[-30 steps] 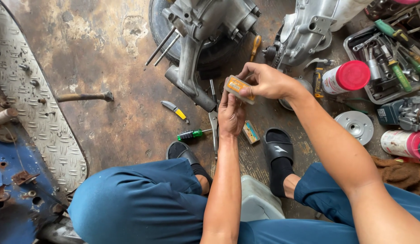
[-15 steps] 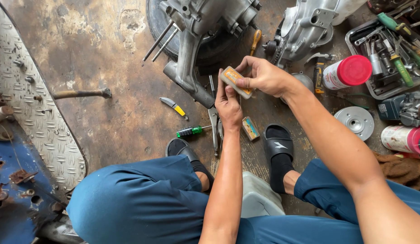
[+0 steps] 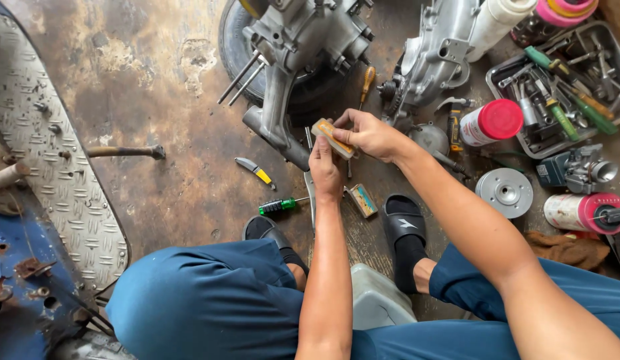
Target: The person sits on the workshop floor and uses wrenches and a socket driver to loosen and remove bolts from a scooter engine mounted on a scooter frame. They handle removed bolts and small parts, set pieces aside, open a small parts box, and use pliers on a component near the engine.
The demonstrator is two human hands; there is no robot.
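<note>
Small orange-edged box (image 3: 332,138) is pinched at frame centre, 12 o'clock of the knees | left hand (image 3: 325,168) is clamped beneath as support | right hand (image 3: 368,135) is closed on its end | engine casing (image 3: 293,47) at 11 o'clock | green screwdriver (image 3: 278,206) at 7 o'clock

Floor (image 3: 156,73): stained, rusty-brown concrete. On it we find a green-handled screwdriver (image 3: 278,206), a yellow-tipped knife (image 3: 254,171), a small flat tin (image 3: 362,200), a grey pulley disc (image 3: 504,193), a red-capped can (image 3: 491,123), a tool tray (image 3: 502,85), an engine casing (image 3: 293,47) and a checker-plate panel (image 3: 50,153).
</note>
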